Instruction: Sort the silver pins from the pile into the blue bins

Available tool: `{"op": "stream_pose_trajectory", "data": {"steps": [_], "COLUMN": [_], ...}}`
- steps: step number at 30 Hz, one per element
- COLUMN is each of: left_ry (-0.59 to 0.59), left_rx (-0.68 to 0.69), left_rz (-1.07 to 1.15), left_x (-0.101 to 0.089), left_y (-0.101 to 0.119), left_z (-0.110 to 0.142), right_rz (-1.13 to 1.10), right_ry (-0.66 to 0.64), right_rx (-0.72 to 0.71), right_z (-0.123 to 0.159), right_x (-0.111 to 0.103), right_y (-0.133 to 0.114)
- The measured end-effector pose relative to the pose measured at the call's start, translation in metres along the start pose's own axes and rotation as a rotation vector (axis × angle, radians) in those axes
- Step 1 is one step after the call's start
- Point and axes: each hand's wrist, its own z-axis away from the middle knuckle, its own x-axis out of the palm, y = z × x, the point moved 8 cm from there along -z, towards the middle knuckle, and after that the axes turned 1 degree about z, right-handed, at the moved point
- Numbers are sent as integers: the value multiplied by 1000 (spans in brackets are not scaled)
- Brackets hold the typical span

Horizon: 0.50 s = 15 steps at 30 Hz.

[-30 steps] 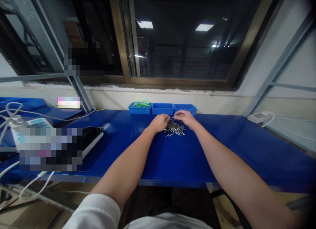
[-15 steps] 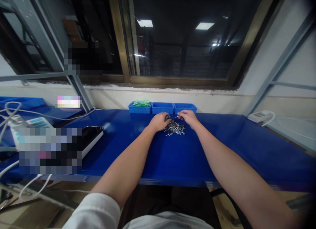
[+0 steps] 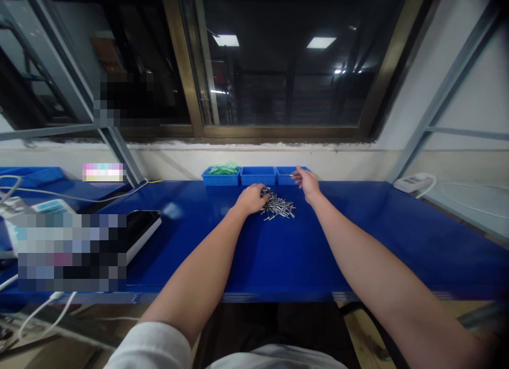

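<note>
A loose pile of thin silver metal pins (image 3: pixel 281 207) lies on the blue table, pointing every which way. My left hand (image 3: pixel 251 198) rests at the pile's left edge, its fingers curled around some of the pins between thumb and forefinger. Further right and back, my right hand (image 3: pixel 307 182) is raised in front of the right-hand blue bin (image 3: pixel 283 177). Its fingertips pinch what looks like a single metal pin (image 3: pixel 292 175), its tip showing small and pale at the left of the fingers.
Along the wall stand a middle blue bin (image 3: pixel 258 176) and a left blue bin (image 3: pixel 210 179) with green plastic bags (image 3: pixel 225 169) in it. A black-and-white device (image 3: pixel 145 228) is at left, partly blurred out. A white power strip (image 3: pixel 413 182) sits at far right.
My right hand has gone from beside the pile back toward the right bin, carrying a pin. My left hand keeps its place at the pile. The view has shifted slightly.
</note>
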Motion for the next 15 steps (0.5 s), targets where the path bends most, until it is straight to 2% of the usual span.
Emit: {"op": "stream_pose_trajectory", "data": {"steps": [4,8,12,15], "left_ry": [-33,-56,-107,-205], "left_rx": [7,7,-11,6], "left_rz": [-16,-17,6,7], "left_x": [2,5,14,22], "left_y": [0,-2,-7,-6], "left_z": [-1,-2,-2,0], "right_rz": [-121,-26,327,666], "right_ry": [-184,-225,-257,-355], "right_rx": [114,149,16,-139], "right_z": [3,6,14,28], "right_x": [12,16,23,39], "right_y": [8,16,9,1]}}
